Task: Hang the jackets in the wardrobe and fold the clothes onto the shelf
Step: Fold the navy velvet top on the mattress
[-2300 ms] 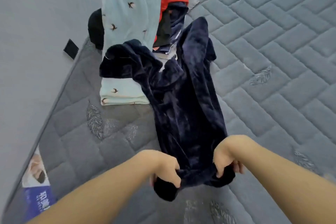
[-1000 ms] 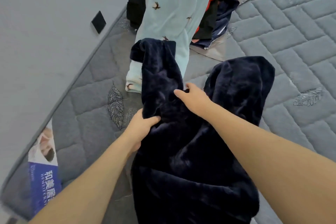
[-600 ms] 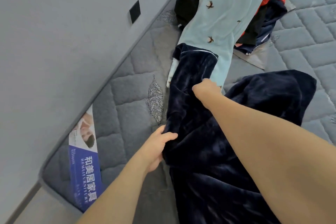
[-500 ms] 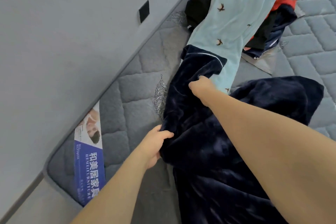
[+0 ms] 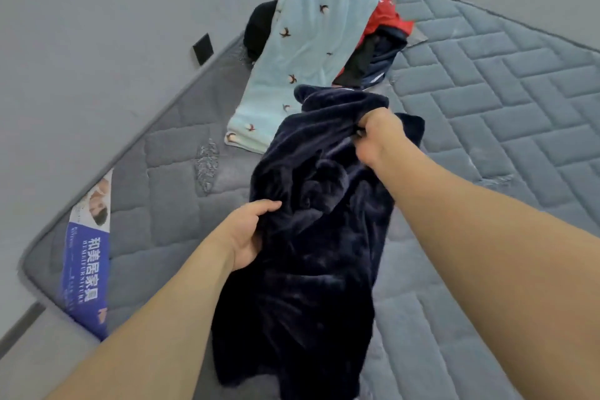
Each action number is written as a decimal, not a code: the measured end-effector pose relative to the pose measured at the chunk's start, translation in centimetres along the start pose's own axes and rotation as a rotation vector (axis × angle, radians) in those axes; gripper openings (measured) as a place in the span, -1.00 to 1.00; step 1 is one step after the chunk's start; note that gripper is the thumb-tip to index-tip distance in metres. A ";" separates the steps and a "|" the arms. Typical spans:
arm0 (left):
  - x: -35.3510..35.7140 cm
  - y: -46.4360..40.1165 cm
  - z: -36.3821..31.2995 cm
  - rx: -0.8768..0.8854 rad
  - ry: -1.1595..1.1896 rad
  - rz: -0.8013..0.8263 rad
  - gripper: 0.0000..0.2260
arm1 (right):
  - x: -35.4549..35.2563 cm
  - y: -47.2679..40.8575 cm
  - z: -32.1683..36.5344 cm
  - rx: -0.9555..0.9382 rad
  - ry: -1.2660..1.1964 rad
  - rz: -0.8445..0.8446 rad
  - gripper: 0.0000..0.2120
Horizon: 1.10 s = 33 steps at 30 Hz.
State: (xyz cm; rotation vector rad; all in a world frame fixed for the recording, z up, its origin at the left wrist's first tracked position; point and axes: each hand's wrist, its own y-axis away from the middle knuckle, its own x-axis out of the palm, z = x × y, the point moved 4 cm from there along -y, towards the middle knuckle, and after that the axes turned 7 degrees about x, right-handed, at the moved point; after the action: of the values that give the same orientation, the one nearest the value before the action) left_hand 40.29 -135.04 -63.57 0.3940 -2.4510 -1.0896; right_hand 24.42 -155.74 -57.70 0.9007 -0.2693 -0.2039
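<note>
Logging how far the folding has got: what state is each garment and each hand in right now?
Dark navy fleece garment: bunched lengthwise on the mattress, not neatly folded.
Light blue bird-print garment: draped over the clothes pile, unfolded.
Red garment: crumpled in the pile.
Left hand: grip on the navy garment's left edge.
Right hand: grip on its far end.

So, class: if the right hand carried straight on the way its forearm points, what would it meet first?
Probably the light blue bird-print garment, just beyond the navy fleece that the right hand grips; depth is uncertain.
</note>
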 end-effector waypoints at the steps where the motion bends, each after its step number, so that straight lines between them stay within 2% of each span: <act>1: 3.6 0.9 0.8 0.040 -0.020 -0.003 -0.72 | -4.3 0.6 1.8 -0.022 -0.030 -0.007 -0.79; 4: 14.8 3.3 3.1 0.215 -0.183 -0.017 -0.77 | -18.4 2.1 7.5 -0.115 -0.087 -0.072 -0.65; 8: 31.1 5.9 7.4 0.363 -0.491 0.011 -0.88 | -38.2 4.4 13.5 -0.187 -0.295 -0.169 -0.66; 12: 47.4 7.6 15.2 0.462 -0.753 0.030 -0.71 | -57.2 7.7 15.8 -0.228 -0.453 -0.352 -0.75; 13: 51.4 8.2 17.7 0.498 -0.792 0.078 -0.68 | -61.8 8.5 15.7 -0.220 -0.478 -0.412 -0.73; 15: 58.6 9.5 23.4 0.486 -0.810 0.331 -0.63 | -69.9 10.0 14.3 -0.184 -0.507 -0.519 -0.77; 18: 65.3 11.6 32.1 0.273 -1.009 0.772 -0.57 | -79.6 11.8 9.8 -0.092 -0.532 -0.651 -0.83; 20: 66.7 12.0 36.2 0.193 -1.331 0.916 -0.61 | -83.7 12.4 6.1 -0.014 -0.574 -0.704 -0.79; 22: 66.3 11.6 38.0 0.220 -1.673 0.922 -0.66 | -86.0 12.2 2.9 0.069 -0.630 -0.746 -0.69; 23: 65.5 11.2 38.4 0.224 -1.773 0.893 -0.67 | -86.4 12.0 1.6 0.113 -0.644 -0.757 -0.66; 28: 60.0 7.8 37.4 0.206 -1.946 0.772 -0.64 | -82.5 10.7 -1.4 0.222 -0.485 -0.688 -0.54; 31: 58.4 6.1 36.3 0.206 -1.972 0.724 -0.62 | -79.9 9.9 -1.8 0.199 -0.323 -0.596 -0.47; 33: 57.9 5.0 36.1 0.248 -1.933 0.715 -0.60 | -79.3 8.6 -1.5 0.205 -0.192 -0.609 -0.44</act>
State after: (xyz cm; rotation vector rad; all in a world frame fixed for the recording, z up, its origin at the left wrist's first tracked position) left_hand -28.04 -133.14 -66.11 -2.3292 -3.3903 -0.7671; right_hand -49.72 -126.72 -63.29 1.1525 -0.1885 -0.8414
